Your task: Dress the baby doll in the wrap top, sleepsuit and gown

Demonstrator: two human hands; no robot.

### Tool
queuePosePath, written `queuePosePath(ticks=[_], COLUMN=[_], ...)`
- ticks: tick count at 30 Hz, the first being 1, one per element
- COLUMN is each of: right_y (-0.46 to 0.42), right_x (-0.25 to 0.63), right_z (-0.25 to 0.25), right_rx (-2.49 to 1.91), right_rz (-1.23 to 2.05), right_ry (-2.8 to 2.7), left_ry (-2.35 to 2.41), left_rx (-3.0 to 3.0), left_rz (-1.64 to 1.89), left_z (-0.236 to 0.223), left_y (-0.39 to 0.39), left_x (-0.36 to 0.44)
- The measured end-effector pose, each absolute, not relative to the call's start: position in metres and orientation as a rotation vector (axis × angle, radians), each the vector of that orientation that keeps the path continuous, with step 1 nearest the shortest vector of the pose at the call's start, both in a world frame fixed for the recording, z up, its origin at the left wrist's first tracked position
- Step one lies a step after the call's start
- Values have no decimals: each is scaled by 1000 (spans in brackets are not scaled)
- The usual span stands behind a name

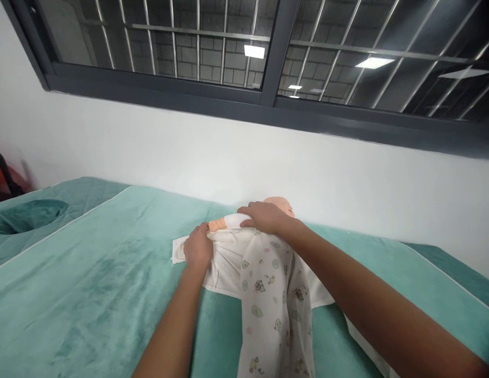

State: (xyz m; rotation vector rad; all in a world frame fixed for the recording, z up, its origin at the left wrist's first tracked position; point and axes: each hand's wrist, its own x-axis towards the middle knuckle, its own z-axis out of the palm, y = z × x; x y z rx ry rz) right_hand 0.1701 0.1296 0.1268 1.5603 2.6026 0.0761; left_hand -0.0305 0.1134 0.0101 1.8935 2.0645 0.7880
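A baby doll [281,206] lies on its back on a teal padded table [90,283], head toward the white wall. It wears white printed baby clothes [268,283] with small animal figures, legs stretching toward me. My left hand [197,248] is closed on the white sleeve fabric near the doll's small hand [215,225]. My right hand [263,216] lies curled over the doll's shoulder and upper arm, pressing on the white cloth there.
A white wall [346,173] runs behind the table, under a dark-framed barred window [268,63]. A second teal table with a face hole [29,214] stands at the left. A dark red and black object [2,176] shows at the far left edge.
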Motion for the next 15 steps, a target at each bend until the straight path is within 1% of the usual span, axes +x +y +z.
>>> queuePosePath(ticks=[4, 8, 10, 12, 15], right_y=[128, 132, 134, 133, 117], right_x=[161, 145, 144, 151, 175], right_z=[118, 101, 96, 94, 90], right_rx=[1567, 1569, 1599, 1672, 1925], right_rz=[13, -123, -239, -379, -549], right_ry=[2652, 2743, 2797, 2860, 2902], left_ry=[2096, 1900, 1895, 1993, 2116], left_rx=[2138, 2403, 2424, 2379, 2291], left_rz=[879, 885, 877, 869, 739], left_z=[16, 21, 20, 18, 13], left_y=[109, 108, 109, 110, 112], left_x=[-25, -25, -29, -32, -34])
